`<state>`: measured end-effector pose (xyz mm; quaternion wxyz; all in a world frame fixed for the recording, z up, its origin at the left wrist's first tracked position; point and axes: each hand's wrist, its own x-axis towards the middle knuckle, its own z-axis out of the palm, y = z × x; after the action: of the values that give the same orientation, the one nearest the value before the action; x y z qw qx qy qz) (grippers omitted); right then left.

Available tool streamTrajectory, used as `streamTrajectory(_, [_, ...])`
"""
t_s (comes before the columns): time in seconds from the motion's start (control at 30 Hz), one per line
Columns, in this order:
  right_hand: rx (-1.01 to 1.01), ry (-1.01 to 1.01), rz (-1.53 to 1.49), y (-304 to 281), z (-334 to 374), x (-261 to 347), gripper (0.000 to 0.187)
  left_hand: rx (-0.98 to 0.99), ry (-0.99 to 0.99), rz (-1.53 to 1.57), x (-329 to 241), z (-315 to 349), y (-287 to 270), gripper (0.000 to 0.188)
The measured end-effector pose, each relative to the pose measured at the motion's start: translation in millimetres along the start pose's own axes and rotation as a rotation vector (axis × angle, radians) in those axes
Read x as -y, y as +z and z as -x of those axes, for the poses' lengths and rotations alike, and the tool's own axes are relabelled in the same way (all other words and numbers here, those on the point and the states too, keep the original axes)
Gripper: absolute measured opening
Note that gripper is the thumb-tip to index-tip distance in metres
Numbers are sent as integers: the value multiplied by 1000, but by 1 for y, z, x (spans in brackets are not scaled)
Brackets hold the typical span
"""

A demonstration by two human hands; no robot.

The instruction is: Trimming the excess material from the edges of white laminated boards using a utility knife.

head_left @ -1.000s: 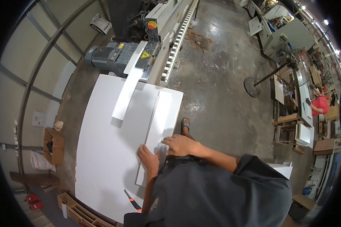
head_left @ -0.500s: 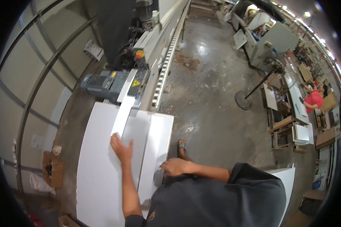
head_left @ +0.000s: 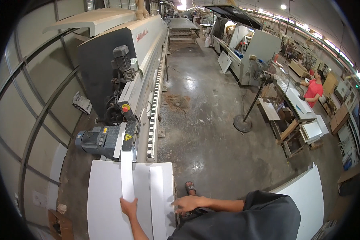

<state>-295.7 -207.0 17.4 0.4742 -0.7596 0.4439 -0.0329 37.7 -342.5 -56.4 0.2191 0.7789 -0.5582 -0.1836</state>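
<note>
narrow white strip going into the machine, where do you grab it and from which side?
Probably at its near end, coming from the person's side. The narrow white strip lies lengthwise on the stacked white panels, its far end at the machine's infeed. Only the near end is free; the left hand is already there. The right hand rests on the panel edge.

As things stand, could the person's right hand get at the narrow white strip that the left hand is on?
Probably yes. The right hand rests on the stacked white panels, close beside the narrow white strip under the left hand; only flat board lies between.
</note>
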Motion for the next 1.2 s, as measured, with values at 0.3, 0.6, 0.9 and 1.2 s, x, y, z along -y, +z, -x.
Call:
streamTrajectory(0.3, [-400,142,-914,-49,-33,-34,79,-62,-46,-85,44,179,-49,82])
streamTrajectory(0.6, [-839,63,-1203,-114,-30,-29,37,146,77,-177,31,267,-107,92])
streamTrajectory(0.9, [-846,15,-1000,-154,24,-4,23,-77,390,21,46,242,-76,78])
streamTrajectory(1.2, [-784,-7,-1016,-143,45,22,25,32,310,-16,39,245,-85,90])
